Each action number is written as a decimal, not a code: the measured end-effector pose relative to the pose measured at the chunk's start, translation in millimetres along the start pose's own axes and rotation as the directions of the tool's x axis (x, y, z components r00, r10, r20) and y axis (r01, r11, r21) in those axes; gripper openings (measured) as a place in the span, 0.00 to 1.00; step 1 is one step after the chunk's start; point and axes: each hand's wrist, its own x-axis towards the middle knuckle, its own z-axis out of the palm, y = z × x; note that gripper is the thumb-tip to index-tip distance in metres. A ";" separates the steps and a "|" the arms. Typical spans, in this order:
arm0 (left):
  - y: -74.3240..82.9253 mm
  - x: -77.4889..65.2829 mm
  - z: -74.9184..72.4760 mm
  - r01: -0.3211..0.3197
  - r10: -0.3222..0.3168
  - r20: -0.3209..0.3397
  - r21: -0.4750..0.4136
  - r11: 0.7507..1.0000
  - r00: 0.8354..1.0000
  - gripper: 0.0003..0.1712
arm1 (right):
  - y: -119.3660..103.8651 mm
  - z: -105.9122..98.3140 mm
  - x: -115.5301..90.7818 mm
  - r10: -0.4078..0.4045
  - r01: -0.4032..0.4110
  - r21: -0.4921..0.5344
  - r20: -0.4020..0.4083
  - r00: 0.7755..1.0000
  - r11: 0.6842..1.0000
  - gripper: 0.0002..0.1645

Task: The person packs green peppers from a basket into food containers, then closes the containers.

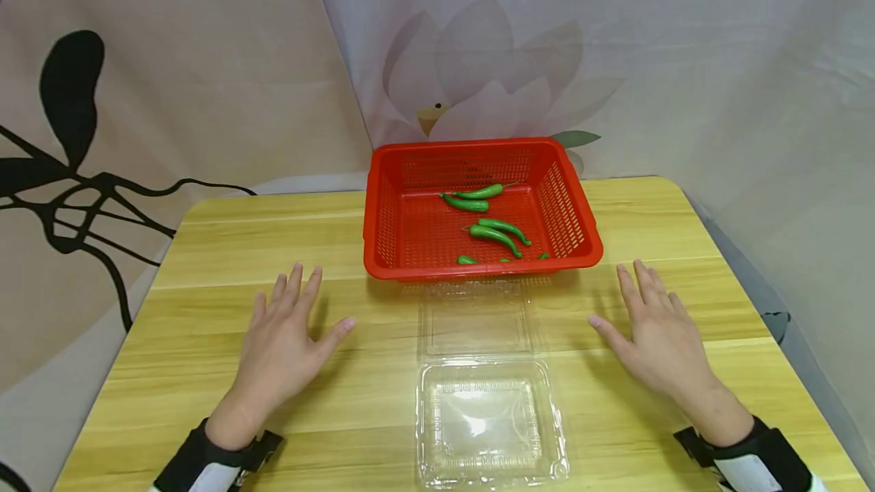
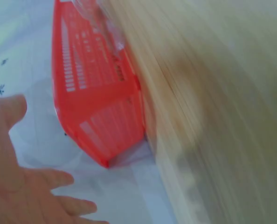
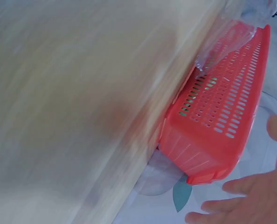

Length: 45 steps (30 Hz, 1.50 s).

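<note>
In the head view a red plastic basket (image 1: 478, 270) stands at the back middle of the table, with several green chili peppers (image 1: 495, 238) lying in it. In front of it lies a clear plastic clamshell box (image 1: 488, 424), its lid (image 1: 475, 325) folded back toward the basket. My left hand (image 1: 283, 348) is spread, fingers straight, to the left of the box. On the other side my right hand (image 1: 656, 340) is likewise spread with nothing in it. Both wrist views show the basket (image 2: 101, 102) beyond the fingers, apart from them.
The wooden table (image 1: 205, 272) has rounded back corners. A pale cloth (image 1: 718, 59) printed with a flower hangs behind it, and black plant shapes (image 1: 71, 89) show on the cloth at the left.
</note>
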 end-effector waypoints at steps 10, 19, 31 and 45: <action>21.9 -7.4 7.0 -0.048 0.022 -0.109 -0.237 0.970 0.994 0.41 | -26.1 -3.7 -7.3 0.066 -0.053 0.216 -0.050 0.997 0.975 0.39; 38.2 -8.0 9.3 0.085 -0.076 0.040 -0.445 0.891 0.996 0.36 | -43.8 3.4 -5.0 0.076 -0.080 0.351 0.026 0.997 0.933 0.34; 57.2 -4.4 26.0 0.263 -0.136 0.257 -0.564 0.783 0.957 0.24 | -57.9 17.2 -2.5 0.093 -0.125 0.481 0.090 0.992 0.868 0.27; 75.0 -1.3 45.0 0.452 -0.036 0.496 -0.757 0.472 0.868 0.18 | -70.0 28.3 -2.5 0.093 -0.280 0.646 0.307 0.947 0.710 0.24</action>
